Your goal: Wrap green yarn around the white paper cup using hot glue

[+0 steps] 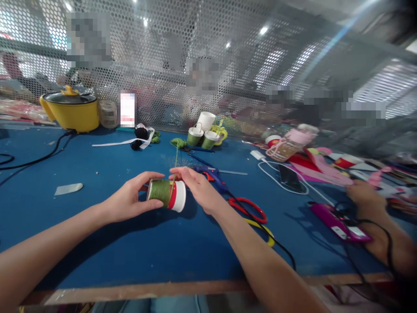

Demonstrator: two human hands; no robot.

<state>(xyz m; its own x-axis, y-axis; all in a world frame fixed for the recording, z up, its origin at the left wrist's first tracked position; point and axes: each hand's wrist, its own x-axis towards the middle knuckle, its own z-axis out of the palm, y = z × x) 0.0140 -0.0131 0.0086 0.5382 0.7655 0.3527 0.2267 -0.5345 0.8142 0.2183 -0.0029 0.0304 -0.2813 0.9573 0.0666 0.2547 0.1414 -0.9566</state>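
My left hand (138,195) is closed around a paper cup (178,196) lying on its side just over the blue table. Green yarn (159,192) wraps the cup's left part; a red band and the white end stay bare at the right. My right hand (195,184) is at the top of the cup's right part, fingers bent together around the green strand where it meets the cup. From there the strand runs up to a small yarn bundle (178,142) farther back on the table.
Behind the cup lie a blue glue gun (213,176) and its black cord. Scissors with red handles (249,208) and a yellow ring (265,230) sit right. Green-wrapped cups (194,137) and a yellow pot (73,113) stand at the back. Another person's hand (366,193) is at right.
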